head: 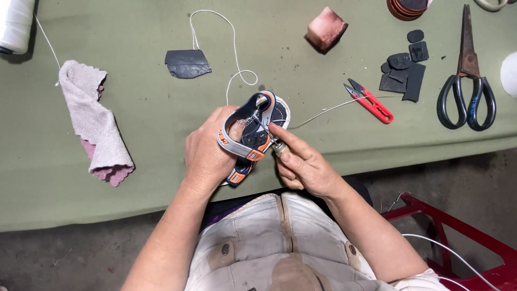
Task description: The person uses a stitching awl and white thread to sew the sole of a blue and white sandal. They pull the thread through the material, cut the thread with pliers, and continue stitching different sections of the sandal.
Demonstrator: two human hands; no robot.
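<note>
My left hand grips a small child's sandal, navy with orange and grey straps, held just over the near edge of the green table. My right hand pinches a thin metal awl whose tip pokes into the sandal by the strap. A white thread runs from the sandal to the right, and another loop of white thread trails up across the table.
On the table: a pink cloth at left, a thread spool top left, a black rubber piece, a pink block, red snips, black scraps, large scissors. A red metal frame stands lower right.
</note>
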